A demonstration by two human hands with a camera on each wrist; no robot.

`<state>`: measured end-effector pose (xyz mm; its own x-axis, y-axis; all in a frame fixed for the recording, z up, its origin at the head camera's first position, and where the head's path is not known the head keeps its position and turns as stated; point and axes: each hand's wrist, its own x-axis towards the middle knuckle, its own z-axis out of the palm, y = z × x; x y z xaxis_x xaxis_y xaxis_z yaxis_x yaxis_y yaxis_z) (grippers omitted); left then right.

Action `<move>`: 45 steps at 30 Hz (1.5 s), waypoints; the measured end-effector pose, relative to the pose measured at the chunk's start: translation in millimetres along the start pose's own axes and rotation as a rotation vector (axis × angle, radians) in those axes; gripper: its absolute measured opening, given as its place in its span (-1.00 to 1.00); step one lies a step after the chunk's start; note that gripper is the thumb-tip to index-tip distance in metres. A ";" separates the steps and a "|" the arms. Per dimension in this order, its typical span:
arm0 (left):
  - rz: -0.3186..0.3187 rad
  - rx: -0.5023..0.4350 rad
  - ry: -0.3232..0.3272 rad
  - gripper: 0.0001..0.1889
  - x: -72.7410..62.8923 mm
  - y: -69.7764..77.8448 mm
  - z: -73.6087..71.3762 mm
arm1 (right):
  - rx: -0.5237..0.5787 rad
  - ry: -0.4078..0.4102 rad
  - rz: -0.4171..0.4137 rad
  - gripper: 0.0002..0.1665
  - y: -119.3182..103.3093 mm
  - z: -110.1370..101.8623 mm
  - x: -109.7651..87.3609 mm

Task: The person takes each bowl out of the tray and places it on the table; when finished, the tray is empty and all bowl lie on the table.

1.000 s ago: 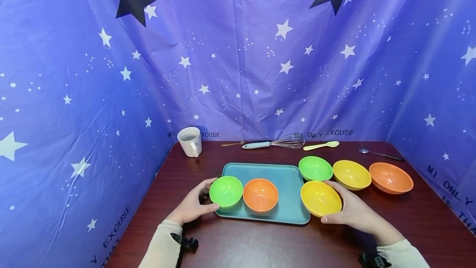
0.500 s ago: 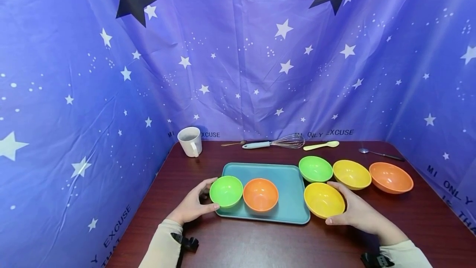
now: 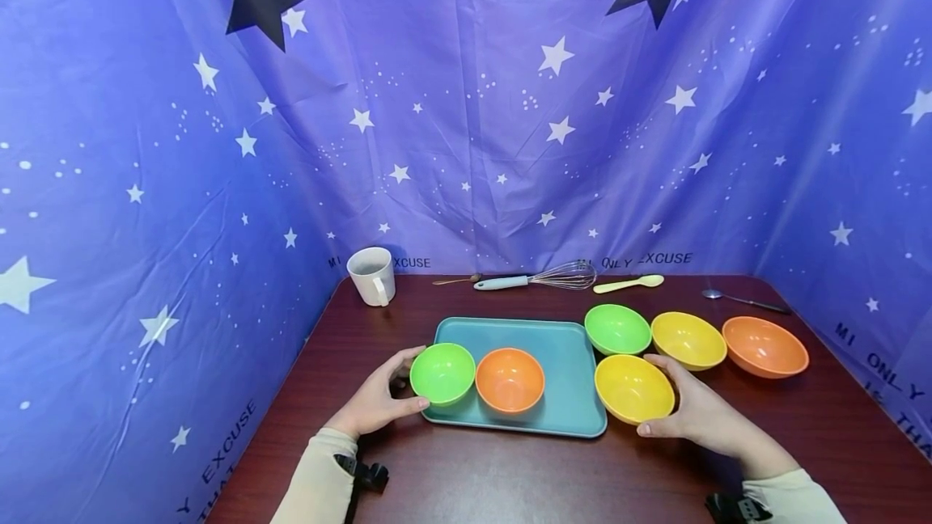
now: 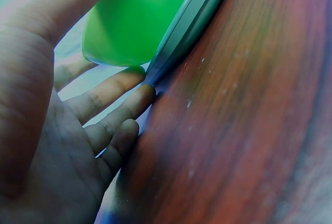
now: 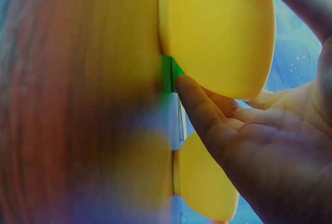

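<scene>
In the head view, my left hand (image 3: 382, 395) holds a green bowl (image 3: 442, 373) from its left side, thumb near the front and fingers round the back. That bowl stands on the left end of a teal tray (image 3: 564, 378), beside a small orange bowl (image 3: 510, 381). At the tray's right edge, my right hand (image 3: 695, 411) holds a yellow bowl (image 3: 634, 389) between thumb and fingers. The right wrist view shows the yellow bowl (image 5: 218, 32) with its base at the tabletop. In the left wrist view, the green bowl (image 4: 137, 22) sits against the tray rim (image 4: 181, 27).
Behind my right hand stand another green bowl (image 3: 617, 330), a second yellow bowl (image 3: 688, 341) and a larger orange bowl (image 3: 765, 347). Along the back lie a whisk (image 3: 535, 278), a pale yellow spoon (image 3: 629, 285) and a dark-handled spoon (image 3: 746, 301). A white mug (image 3: 372, 276) stands back left.
My right hand has shifted slightly to the right with the yellow bowl, away from over the tray's edge, then stayed nearly still. The left hand and green bowl have not moved.
</scene>
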<state>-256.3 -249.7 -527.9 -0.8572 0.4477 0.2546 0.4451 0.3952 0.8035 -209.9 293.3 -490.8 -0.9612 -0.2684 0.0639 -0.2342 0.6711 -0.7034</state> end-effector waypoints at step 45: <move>-0.002 0.011 0.003 -0.11 0.3 -2.6 -0.2 | 0.031 0.036 -0.081 0.19 -33.2 -40.9 11.1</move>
<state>-257.7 -250.8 -529.8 -0.8589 0.4446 0.2544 0.4459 0.4047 0.7984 -218.7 296.2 -437.8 -0.9440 -0.2957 0.1467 -0.3075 0.6262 -0.7165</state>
